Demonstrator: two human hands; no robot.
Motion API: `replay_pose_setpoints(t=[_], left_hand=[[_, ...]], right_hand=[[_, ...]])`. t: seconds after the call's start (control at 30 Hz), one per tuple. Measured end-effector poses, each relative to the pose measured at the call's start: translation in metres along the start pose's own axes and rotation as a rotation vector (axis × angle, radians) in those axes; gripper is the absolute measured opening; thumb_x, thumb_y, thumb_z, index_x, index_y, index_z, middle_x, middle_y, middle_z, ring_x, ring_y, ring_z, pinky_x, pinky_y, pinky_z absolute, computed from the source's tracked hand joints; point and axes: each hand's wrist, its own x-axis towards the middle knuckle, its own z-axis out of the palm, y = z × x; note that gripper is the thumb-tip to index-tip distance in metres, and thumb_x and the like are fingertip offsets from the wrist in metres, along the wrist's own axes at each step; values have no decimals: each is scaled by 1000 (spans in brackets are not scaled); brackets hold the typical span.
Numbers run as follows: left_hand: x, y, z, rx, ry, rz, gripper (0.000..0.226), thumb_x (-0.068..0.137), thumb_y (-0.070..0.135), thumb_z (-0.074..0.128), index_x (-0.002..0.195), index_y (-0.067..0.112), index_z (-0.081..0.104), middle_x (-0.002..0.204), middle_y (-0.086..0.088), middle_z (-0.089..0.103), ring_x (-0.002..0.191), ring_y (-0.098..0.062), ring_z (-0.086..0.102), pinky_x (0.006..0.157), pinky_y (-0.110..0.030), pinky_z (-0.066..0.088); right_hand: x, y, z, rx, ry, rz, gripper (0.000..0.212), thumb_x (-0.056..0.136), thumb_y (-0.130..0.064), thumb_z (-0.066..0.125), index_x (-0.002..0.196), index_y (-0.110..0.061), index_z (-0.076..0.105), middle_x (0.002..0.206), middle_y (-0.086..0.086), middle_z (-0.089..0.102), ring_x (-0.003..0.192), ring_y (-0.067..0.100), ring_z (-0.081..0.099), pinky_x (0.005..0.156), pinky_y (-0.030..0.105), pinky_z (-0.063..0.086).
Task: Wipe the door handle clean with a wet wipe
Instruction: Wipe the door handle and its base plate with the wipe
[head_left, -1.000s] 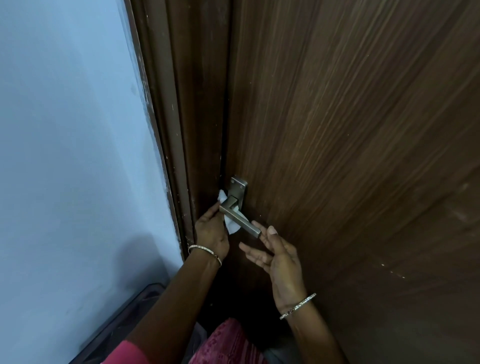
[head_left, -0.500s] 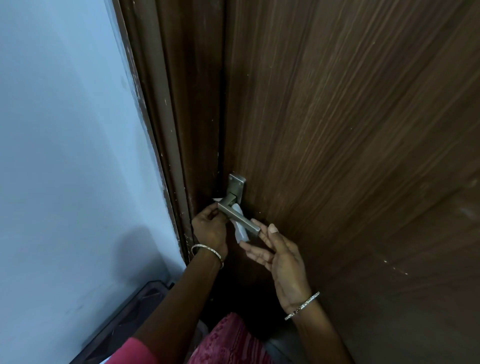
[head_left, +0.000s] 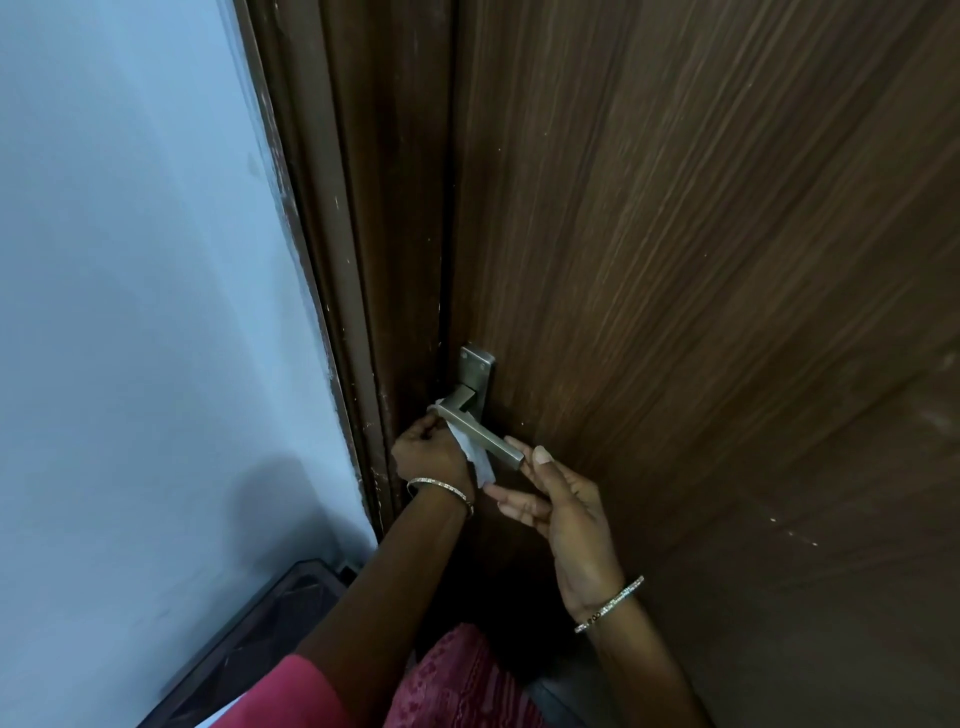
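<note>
A brushed-metal lever door handle (head_left: 480, 428) on a square plate sits near the left edge of the dark wooden door (head_left: 701, 260). A white wet wipe (head_left: 475, 457) hangs under the lever's inner part. My left hand (head_left: 431, 452) grips the wipe just below the lever, near its pivot. My right hand (head_left: 561, 506) is below the lever's free end, with its fingers fairly straight; the thumb tip lies at the lever's end and a fingertip touches the wipe's lower corner.
The brown door frame (head_left: 358, 260) runs down left of the handle, with a pale blue wall (head_left: 145, 312) beyond it. A dark patterned box or mat (head_left: 260, 623) lies on the floor at bottom left. Pink clothing (head_left: 457, 680) shows below.
The wipe has slid down from behind the lever's pivot and now hangs lower under the lever. My left hand dropped slightly with it. My right hand stayed at the lever's end.
</note>
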Motion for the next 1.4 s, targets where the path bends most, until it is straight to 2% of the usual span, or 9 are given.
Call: replay_pose_setpoints(t=[0.1, 0.27, 0.47, 0.67, 0.8, 0.9, 1.1, 1.23, 1.4], left_hand=[[-7, 8, -7, -193, -63, 76, 12, 81, 14, 69, 89, 16, 77, 99, -17, 73, 94, -34, 69, 92, -46, 54], [-20, 23, -27, -260, -300, 102, 30, 92, -9, 48, 96, 8, 72, 103, -21, 70, 94, -33, 65, 85, -39, 53], [-34, 38, -40, -419, -461, -38, 22, 96, 16, 50, 105, 7, 68, 102, -10, 71, 98, -24, 65, 81, -35, 53], [-43, 30, -31, -346, -325, 153, 15, 87, 19, 69, 96, 9, 75, 94, -10, 75, 89, -23, 70, 83, -38, 55], [-43, 26, -28, 33, 11, 603, 12, 82, 25, 74, 91, 19, 79, 83, 6, 76, 78, -2, 69, 76, -23, 55], [-45, 28, -36, 140, 70, 785, 12, 85, 25, 72, 92, 18, 79, 82, 10, 74, 76, 1, 68, 71, -16, 53], [-37, 35, -38, 282, -77, 882, 13, 91, 22, 64, 98, 19, 76, 87, 13, 72, 78, 5, 65, 71, -8, 47], [-34, 41, -31, 298, -68, 879, 16, 91, 24, 62, 97, 22, 76, 80, 15, 69, 70, -2, 66, 68, -21, 51], [-38, 40, -46, 354, -58, 912, 16, 88, 24, 67, 99, 20, 77, 87, 12, 74, 75, 7, 65, 70, -10, 50]], right_hand=[[0, 0, 1, 11, 7, 0, 37, 104, -36, 42, 124, -22, 70, 125, -2, 72, 99, 23, 76, 96, 40, 54], [0, 0, 1, 13, 10, 4, 36, 105, -35, 42, 123, -22, 70, 127, -3, 70, 98, 23, 76, 92, 37, 55], [-2, 0, 3, 19, 10, -2, 36, 105, -35, 41, 123, -22, 70, 129, -1, 69, 98, 24, 76, 90, 34, 55], [-3, -1, 4, 10, 11, -5, 36, 105, -35, 40, 124, -23, 69, 130, -1, 69, 97, 23, 76, 87, 31, 55], [-3, 1, 5, 21, 21, 1, 36, 105, -34, 41, 122, -22, 70, 130, 1, 69, 97, 25, 76, 89, 34, 54], [-3, 1, 3, 22, 10, -1, 37, 105, -36, 42, 125, -21, 69, 131, 0, 67, 98, 24, 76, 92, 36, 55], [-2, 1, 4, 33, 11, -7, 37, 104, -36, 42, 125, -20, 69, 132, -1, 67, 96, 25, 77, 92, 38, 55], [-3, 0, 3, 47, 6, -7, 37, 104, -35, 43, 124, -19, 69, 129, -2, 68, 95, 25, 77, 87, 34, 55], [-3, 1, 3, 44, -5, -8, 37, 104, -35, 42, 126, -19, 68, 131, 1, 68, 95, 25, 77, 86, 31, 55]])
